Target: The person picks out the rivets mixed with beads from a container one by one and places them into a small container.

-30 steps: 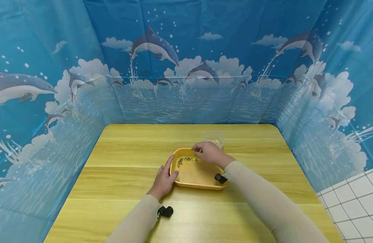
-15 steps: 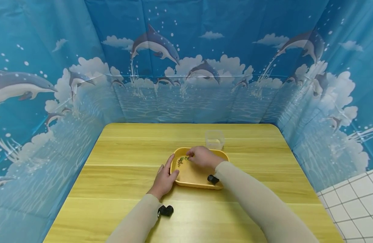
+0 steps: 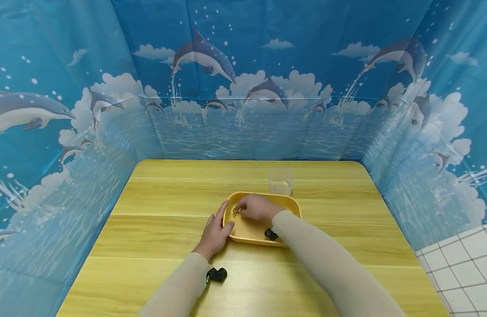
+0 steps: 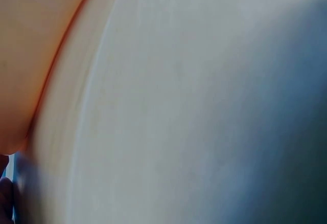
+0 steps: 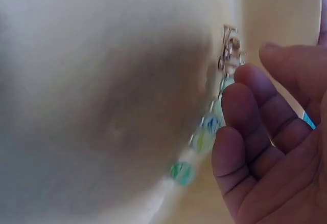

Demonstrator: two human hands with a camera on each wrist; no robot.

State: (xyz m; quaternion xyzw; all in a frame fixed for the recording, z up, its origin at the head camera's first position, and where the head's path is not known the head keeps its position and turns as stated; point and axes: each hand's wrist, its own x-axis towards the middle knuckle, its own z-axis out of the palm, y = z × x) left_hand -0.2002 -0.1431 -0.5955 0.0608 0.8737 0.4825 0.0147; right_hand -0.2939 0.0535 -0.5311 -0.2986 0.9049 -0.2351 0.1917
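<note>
A yellow tray (image 3: 263, 241) sits on the wooden table, with my left hand (image 3: 213, 235) at its left end. My left thumb lies over the rim and the fingers run along the outer wall. Inside the tray is my right hand (image 3: 257, 207), fingers bent and thumb apart from the fingertips, nothing seen between them. Just past those fingertips is a small heap of gold-coloured metal pieces (image 5: 230, 50), too small to name. Several glass marbles (image 5: 183, 173) with green, blue and yellow swirls line the tray wall; in the head view the right hand covers most of them.
A clear plastic box (image 3: 281, 182) stands behind the tray, a little to the right. Curtains (image 3: 243, 123) printed with dolphins close in the table (image 3: 168, 189) at the back and both sides. White tiles (image 3: 461, 259) show at the right.
My right hand has moved left along the row of marbles, over to the metal pieces, uncovering the clear box and the tray's right side. My left hand has stayed at the tray.
</note>
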